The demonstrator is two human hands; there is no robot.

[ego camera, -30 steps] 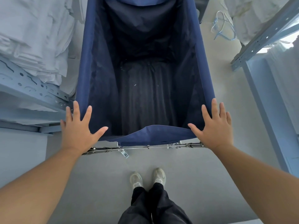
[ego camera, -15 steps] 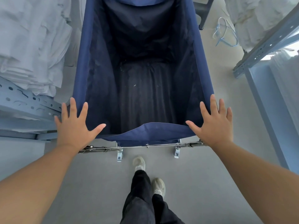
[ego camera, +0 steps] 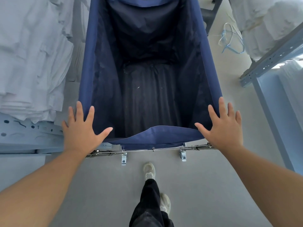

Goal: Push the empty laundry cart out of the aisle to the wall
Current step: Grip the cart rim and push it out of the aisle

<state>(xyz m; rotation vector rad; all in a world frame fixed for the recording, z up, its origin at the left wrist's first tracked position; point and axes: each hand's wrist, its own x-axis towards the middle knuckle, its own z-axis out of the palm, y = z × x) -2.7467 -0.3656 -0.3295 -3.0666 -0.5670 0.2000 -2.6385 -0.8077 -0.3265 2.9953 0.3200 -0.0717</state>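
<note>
Change: over the last second the feet went from side by side to mid-stride, one shoe [ego camera: 149,171] now ahead, and the left-hand shelf rail [ego camera: 29,130] sits lower in view; the cart has rolled forward with the person.
Left hand [ego camera: 80,130]: spread flat, palm down on the near left corner of the laundry cart [ego camera: 88,66], thumb over the inner fabric edge; nothing is pinched.
Right hand [ego camera: 224,126]: likewise spread, palm on the near right corner, thumb angled inward.
Why held so: palms on both corners likely push evenly and let either side steer.
Cart: in the aisle between two shelving units, its dark blue bag visibly empty, metal frame bar [ego camera: 152,149] and casters [ego camera: 124,158] just ahead of the leading foot.
Left margin: tight; the stacked white linens [ego camera: 32,63] lie just beside the cart's side.
Right margin: more bare floor [ego camera: 229,82], though a loose blue strap [ego camera: 229,38] lies near the path.
Wall: not in view.
</note>
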